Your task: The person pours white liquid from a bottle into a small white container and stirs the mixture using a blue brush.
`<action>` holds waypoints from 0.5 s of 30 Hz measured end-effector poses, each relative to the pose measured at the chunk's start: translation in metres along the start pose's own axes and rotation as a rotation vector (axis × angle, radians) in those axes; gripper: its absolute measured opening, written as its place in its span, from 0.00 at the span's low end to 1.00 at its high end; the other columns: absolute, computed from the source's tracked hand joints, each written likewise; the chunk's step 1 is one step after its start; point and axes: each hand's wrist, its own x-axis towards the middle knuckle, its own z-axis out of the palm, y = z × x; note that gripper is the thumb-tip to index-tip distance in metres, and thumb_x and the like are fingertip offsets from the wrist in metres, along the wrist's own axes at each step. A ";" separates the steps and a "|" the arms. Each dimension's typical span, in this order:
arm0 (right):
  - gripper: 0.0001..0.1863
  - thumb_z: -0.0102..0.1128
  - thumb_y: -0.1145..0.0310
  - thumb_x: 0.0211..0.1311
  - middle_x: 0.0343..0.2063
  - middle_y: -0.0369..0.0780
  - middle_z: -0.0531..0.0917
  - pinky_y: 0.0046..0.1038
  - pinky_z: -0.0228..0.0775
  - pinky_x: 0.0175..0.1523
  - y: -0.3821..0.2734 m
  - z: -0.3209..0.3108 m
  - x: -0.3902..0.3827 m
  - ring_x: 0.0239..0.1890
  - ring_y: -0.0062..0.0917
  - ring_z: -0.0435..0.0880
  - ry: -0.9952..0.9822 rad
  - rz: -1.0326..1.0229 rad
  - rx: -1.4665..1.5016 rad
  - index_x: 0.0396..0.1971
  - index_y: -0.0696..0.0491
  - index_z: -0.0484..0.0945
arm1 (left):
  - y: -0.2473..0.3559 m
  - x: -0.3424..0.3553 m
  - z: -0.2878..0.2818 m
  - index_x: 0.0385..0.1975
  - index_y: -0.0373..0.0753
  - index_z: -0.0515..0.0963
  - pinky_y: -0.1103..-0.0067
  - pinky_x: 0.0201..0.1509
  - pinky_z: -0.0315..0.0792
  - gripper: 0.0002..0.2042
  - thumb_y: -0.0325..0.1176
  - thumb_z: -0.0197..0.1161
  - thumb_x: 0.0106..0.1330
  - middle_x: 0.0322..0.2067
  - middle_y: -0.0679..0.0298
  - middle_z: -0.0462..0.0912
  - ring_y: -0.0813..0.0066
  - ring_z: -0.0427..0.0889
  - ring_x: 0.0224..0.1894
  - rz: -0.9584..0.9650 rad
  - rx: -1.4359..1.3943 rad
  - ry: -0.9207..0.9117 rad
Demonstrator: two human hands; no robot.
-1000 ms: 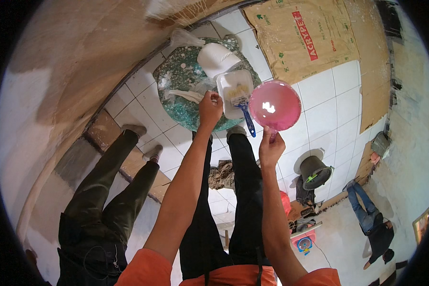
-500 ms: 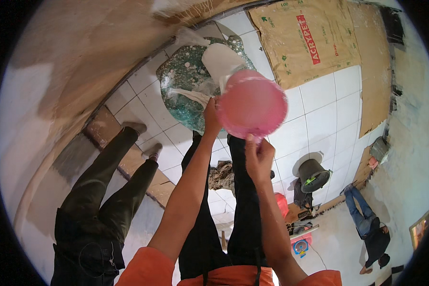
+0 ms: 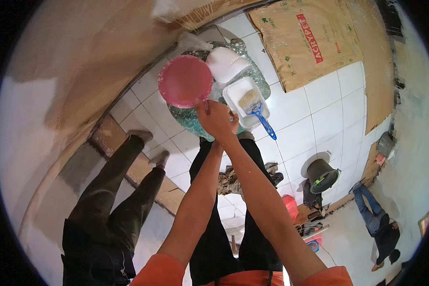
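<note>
My right hand (image 3: 215, 118) is closed around the short handle of a pink plastic dipper (image 3: 185, 81), whose round bowl is up and left of the hand. My left hand is mostly hidden beneath the right one where the forearms cross, so what its fingers do cannot be made out. Just right of the hands, a white tray (image 3: 227, 97) holds a wide brush (image 3: 257, 112) with pale bristles and a blue handle. Behind the tray lies a full white bag (image 3: 226, 64). These are on or over a speckled green sheet (image 3: 195, 123).
Brown printed paper (image 3: 302, 43) covers tiles at the far right. A dark bucket (image 3: 321, 174) stands to the right, and crumpled cloth (image 3: 229, 183) lies by my legs. One person (image 3: 105, 200) stands close on the left; another (image 3: 379, 224) is farther off at right.
The pink dipper has swung left, away from the tray area, uncovering the tray and brush. My right hand has crossed over my left with it.
</note>
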 end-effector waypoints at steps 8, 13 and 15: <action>0.30 0.50 0.47 0.65 0.20 0.57 0.81 0.54 0.72 0.37 -0.002 -0.001 0.019 0.27 0.55 0.82 -0.169 0.111 0.027 0.23 0.62 0.80 | -0.016 0.007 0.009 0.44 0.34 0.72 0.70 0.53 0.70 0.10 0.23 0.56 0.63 0.43 0.58 0.76 0.68 0.75 0.48 0.020 -0.041 0.013; 0.30 0.46 0.45 0.67 0.26 0.57 0.82 0.53 0.72 0.42 -0.001 -0.006 0.022 0.34 0.55 0.83 -0.251 0.174 -0.005 0.28 0.61 0.79 | -0.023 0.006 0.018 0.44 0.35 0.72 0.70 0.55 0.68 0.10 0.23 0.55 0.62 0.44 0.57 0.76 0.67 0.74 0.50 0.020 -0.076 0.014; 0.29 0.46 0.45 0.67 0.27 0.57 0.82 0.53 0.72 0.43 -0.005 -0.008 0.020 0.35 0.56 0.83 -0.274 0.191 -0.057 0.32 0.60 0.78 | -0.030 0.005 0.020 0.44 0.35 0.72 0.70 0.56 0.68 0.10 0.23 0.55 0.62 0.44 0.57 0.75 0.67 0.74 0.51 0.020 -0.104 0.027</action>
